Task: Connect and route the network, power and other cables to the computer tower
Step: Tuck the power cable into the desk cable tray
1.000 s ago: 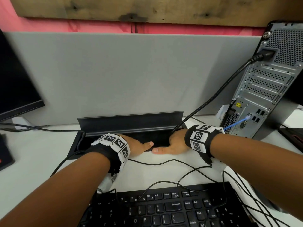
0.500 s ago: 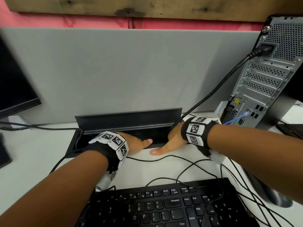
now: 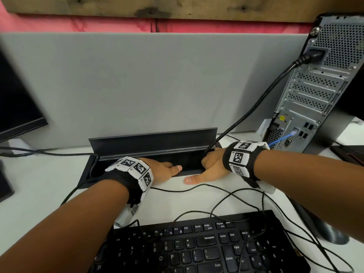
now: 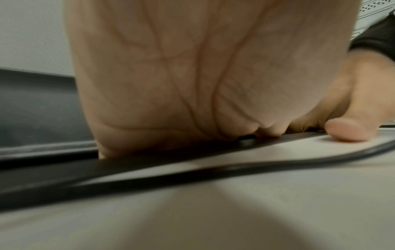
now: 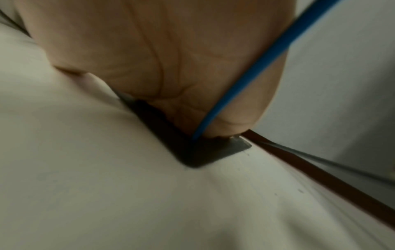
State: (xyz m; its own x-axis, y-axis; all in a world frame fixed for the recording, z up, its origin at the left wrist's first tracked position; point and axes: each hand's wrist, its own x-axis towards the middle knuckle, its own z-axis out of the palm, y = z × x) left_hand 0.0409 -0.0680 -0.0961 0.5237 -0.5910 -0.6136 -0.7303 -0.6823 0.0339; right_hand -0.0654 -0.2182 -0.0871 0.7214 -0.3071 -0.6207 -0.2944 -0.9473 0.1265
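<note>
The grey computer tower (image 3: 325,91) stands at the back right with its rear panel facing me. A black power cable (image 3: 256,107) runs from its socket down into an open black cable tray (image 3: 86,174) set in the desk. A blue network cable (image 3: 281,140) is plugged in low on the tower and drops past my right palm (image 5: 256,67) into the tray. My left hand (image 3: 163,170) and right hand (image 3: 211,166) both reach over the tray's front rim. Their fingers are hidden inside. The right thumb (image 4: 350,130) lies flat on the desk.
The tray's lid (image 3: 153,142) stands upright against a grey partition. A black keyboard (image 3: 197,249) lies in front, with several thin black cables (image 3: 197,189) looping over it and the white desk. A monitor (image 3: 15,99) stands at the left.
Both hands stay at the tray's front rim. The right hand has shifted slightly towards the power cable, and my view has moved a little.
</note>
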